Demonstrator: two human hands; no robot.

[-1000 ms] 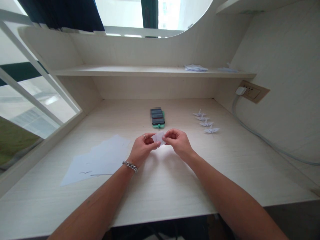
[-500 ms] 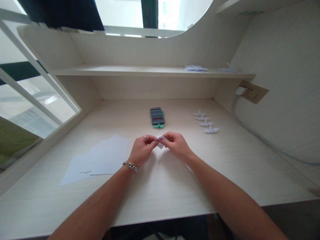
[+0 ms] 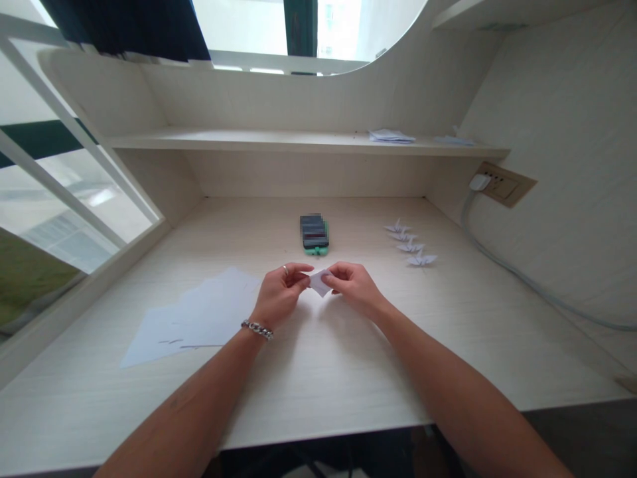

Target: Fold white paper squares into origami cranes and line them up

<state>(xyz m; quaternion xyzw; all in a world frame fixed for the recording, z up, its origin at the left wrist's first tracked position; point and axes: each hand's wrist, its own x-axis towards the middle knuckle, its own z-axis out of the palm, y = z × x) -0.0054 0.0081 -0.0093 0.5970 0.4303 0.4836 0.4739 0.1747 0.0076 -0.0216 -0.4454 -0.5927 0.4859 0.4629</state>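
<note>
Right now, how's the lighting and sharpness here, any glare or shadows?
In the head view, the window area up top looks washed out; same head view, soft shadows lie on the desk below the hands; head view again, the top of the dark device is pixelated and creases in the small paper are unclear.

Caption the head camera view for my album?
Right hand pinches a small white paper, left hand at its edge; four paper cranes on the desk.

We see a pale desk [image 3: 323, 392] below a long shelf [image 3: 249, 141], a plain wall [image 3: 567, 99] rightward, a dark curtain [image 3: 124, 30] beside a bright window [image 3: 343, 30]
</note>
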